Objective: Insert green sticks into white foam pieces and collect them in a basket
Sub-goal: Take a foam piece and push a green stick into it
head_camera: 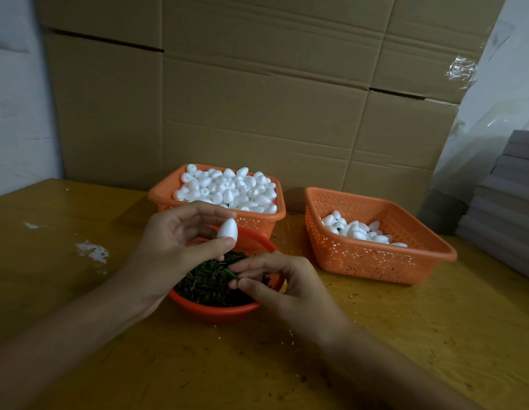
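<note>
My left hand (pixel 174 241) pinches a white egg-shaped foam piece (pixel 228 229) between thumb and fingers, above a round orange bowl (pixel 218 310) full of green sticks (pixel 207 282). My right hand (pixel 286 282) reaches into that bowl from the right and pinches a green stick (pixel 230 273) at its fingertips. Behind the bowl stands a square orange basket (pixel 165 193) heaped with white foam pieces (pixel 227 187). To the right, a second orange basket (pixel 375 261) holds a smaller pile of foam pieces (pixel 358 230).
Everything sits on a yellow-brown wooden table (pixel 79 291) with white scuffs at the left. Flattened cardboard boxes (pixel 257 99) form a wall behind the baskets. A stack of grey boards (pixel 508 202) rises at the right edge.
</note>
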A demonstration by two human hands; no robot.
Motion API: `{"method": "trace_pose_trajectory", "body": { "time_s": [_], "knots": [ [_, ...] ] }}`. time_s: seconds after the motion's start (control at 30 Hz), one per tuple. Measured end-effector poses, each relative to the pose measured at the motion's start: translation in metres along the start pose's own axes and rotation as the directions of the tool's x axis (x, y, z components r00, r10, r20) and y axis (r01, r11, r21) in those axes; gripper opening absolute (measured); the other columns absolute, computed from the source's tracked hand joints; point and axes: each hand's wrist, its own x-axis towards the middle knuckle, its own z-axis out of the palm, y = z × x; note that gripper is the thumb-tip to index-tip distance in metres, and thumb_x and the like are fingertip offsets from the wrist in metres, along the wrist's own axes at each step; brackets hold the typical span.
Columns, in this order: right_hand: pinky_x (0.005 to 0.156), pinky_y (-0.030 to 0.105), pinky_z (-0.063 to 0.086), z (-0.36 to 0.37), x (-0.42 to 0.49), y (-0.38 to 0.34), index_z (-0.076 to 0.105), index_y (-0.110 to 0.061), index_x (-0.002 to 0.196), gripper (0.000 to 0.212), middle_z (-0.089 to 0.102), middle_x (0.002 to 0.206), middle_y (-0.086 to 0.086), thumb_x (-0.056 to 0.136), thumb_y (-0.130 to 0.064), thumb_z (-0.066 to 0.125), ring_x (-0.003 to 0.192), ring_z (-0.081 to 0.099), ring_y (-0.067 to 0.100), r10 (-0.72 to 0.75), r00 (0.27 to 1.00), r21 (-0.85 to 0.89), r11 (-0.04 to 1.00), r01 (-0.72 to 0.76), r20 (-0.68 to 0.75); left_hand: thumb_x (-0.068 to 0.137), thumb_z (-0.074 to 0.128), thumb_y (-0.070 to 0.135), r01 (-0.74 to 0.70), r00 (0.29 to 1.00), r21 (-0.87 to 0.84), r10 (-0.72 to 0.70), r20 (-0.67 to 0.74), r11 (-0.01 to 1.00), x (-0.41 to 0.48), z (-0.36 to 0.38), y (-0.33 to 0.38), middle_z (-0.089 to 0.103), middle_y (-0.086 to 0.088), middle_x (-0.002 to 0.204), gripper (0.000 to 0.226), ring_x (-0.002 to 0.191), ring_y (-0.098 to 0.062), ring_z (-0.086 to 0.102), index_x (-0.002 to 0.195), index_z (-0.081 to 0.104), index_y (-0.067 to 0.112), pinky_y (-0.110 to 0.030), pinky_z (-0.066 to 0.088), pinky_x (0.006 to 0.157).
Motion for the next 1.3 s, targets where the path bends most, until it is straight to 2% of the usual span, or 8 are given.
{"method": "trace_pose_trajectory", "body": {
  "time_s": [0.2, 0.47, 0.6, 0.73, 0.87, 1.07, 1.2, 1.3],
  "knots": [
    [0.090, 0.035, 0.053, -0.001, -0.001, 0.001, 0.076, -0.041, 0.114, 0.020, 0.075, 0.099, -0.020, 0.097, -0.030, 0.071, 0.105, 0.063, 0.015, 0.018, 1.000, -0.105, 0.994, -0.018, -0.006, 0.066, 0.087, 0.034, 0.035, 0.999, -0.011, -0.034, 0.002, 0.999, 0.001, -0.002, 0.000, 0.076, -0.007, 0.102, 0.039, 0.073, -0.019, 0.070, 0.103, 0.078, 0.024, -0.024, 0.058, 0.075],
    [0.086, 0.021, 0.049, -0.006, -0.002, -0.006, 0.078, -0.038, 0.104, 0.021, 0.071, 0.093, -0.029, 0.094, -0.020, 0.071, 0.103, 0.063, 0.007, 0.052, 0.998, -0.143, 0.989, -0.047, 0.025, 0.070, 0.087, 0.024, 0.072, 0.997, -0.042, -0.072, 0.002, 0.997, 0.001, -0.002, 0.002, 0.076, -0.009, 0.100, 0.034, 0.074, -0.023, 0.072, 0.103, 0.078, 0.023, -0.025, 0.060, 0.075],
    [0.083, 0.028, 0.050, -0.006, 0.000, -0.009, 0.077, -0.040, 0.102, 0.019, 0.068, 0.093, -0.029, 0.092, -0.027, 0.067, 0.101, 0.062, 0.006, 0.072, 0.996, -0.248, 0.967, -0.057, 0.051, 0.077, 0.078, 0.013, 0.076, 0.997, -0.043, -0.077, -0.006, 0.996, 0.002, -0.001, 0.001, 0.077, -0.011, 0.102, 0.026, 0.077, -0.024, 0.074, 0.101, 0.079, 0.022, -0.025, 0.060, 0.074],
    [0.080, 0.013, 0.047, -0.008, 0.003, -0.015, 0.079, -0.033, 0.099, 0.008, 0.072, 0.091, -0.029, 0.096, -0.035, 0.073, 0.099, 0.066, -0.001, 0.074, 0.989, -0.247, 0.968, -0.040, 0.130, 0.071, 0.084, 0.021, 0.082, 0.997, -0.054, -0.082, 0.012, 0.995, 0.001, -0.002, 0.003, 0.076, -0.010, 0.101, 0.031, 0.080, -0.023, 0.074, 0.102, 0.078, 0.022, -0.025, 0.060, 0.075],
    [0.089, 0.040, 0.058, -0.012, 0.013, -0.024, 0.081, -0.029, 0.100, 0.014, 0.078, 0.096, -0.016, 0.095, -0.040, 0.076, 0.094, 0.073, 0.003, 0.154, 0.964, -0.208, 0.972, -0.109, 0.215, 0.076, 0.079, 0.014, 0.077, 0.997, -0.037, -0.077, 0.010, 0.996, 0.001, -0.002, 0.003, 0.077, -0.009, 0.100, 0.026, 0.081, -0.022, 0.074, 0.101, 0.078, 0.021, -0.025, 0.060, 0.074],
    [0.103, 0.034, 0.033, -0.005, 0.010, -0.026, 0.077, -0.034, 0.108, 0.026, 0.074, 0.098, -0.008, 0.104, -0.051, 0.057, 0.105, 0.054, 0.007, 0.143, 0.948, -0.398, 0.917, -0.020, 0.284, 0.077, 0.075, 0.011, 0.079, 0.997, -0.036, -0.079, 0.004, 0.996, 0.000, 0.000, 0.005, 0.077, -0.013, 0.102, 0.023, 0.081, -0.021, 0.074, 0.099, 0.079, 0.021, -0.025, 0.060, 0.073],
    [0.081, 0.029, 0.043, -0.010, 0.015, -0.026, 0.080, -0.024, 0.099, 0.022, 0.074, 0.083, 0.000, 0.103, -0.040, 0.065, 0.078, 0.063, 0.011, 0.153, 0.940, -0.292, 0.954, -0.061, 0.305, 0.077, 0.073, 0.009, 0.086, 0.996, -0.066, -0.087, -0.009, 0.994, 0.000, 0.001, 0.006, 0.077, -0.016, 0.102, 0.023, 0.079, -0.023, 0.074, 0.098, 0.078, 0.018, -0.026, 0.061, 0.072],
    [0.086, 0.044, 0.055, -0.016, 0.019, -0.026, 0.081, -0.022, 0.103, 0.018, 0.078, 0.093, -0.003, 0.102, -0.035, 0.068, 0.085, 0.070, 0.014, 0.158, 0.922, -0.242, 0.968, -0.073, 0.353, 0.085, 0.075, -0.004, 0.077, 0.997, -0.073, -0.078, -0.007, 0.994, 0.000, 0.002, 0.007, 0.077, -0.018, 0.104, 0.027, 0.083, -0.024, 0.074, 0.095, 0.079, 0.021, -0.026, 0.061, 0.071]
  ]
}}
